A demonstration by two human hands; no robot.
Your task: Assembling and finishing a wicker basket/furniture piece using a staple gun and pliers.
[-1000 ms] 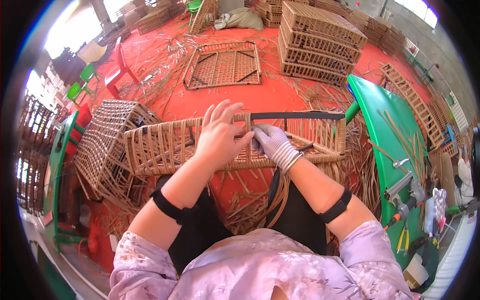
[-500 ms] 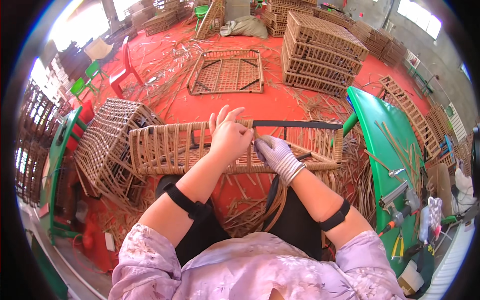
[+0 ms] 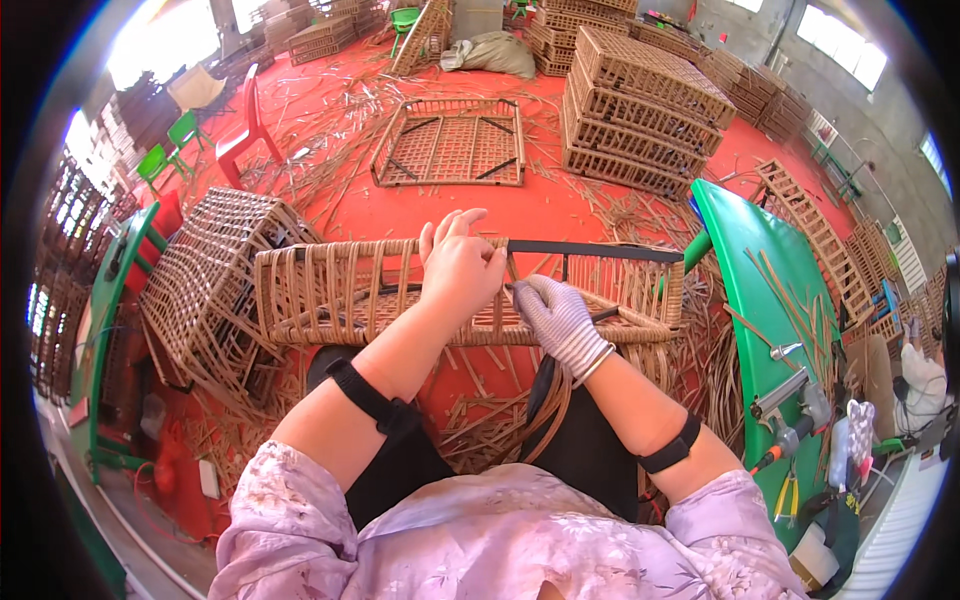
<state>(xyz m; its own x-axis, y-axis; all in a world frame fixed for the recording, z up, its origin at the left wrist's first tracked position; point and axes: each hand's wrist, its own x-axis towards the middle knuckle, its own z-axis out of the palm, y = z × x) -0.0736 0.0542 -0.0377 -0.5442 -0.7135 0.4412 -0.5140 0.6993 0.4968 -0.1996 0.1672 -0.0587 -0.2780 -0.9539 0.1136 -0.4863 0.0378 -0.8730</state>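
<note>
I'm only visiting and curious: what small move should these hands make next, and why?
Probably the gloved right hand should pull the brown strand snug while the left hand steadies the black rail: the strand seems to run from the rail down to the right hand, and the rail looks wrapped on the left but bare on the right.

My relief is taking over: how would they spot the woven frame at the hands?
From the tall woven stack on the red floor, come down-left to the bare left hand and gloved right hand. The woven frame runs crosswise there. Unlike its neighbours, it shows a long, unwrapped black stretch along the right part of its upper edge.
</note>
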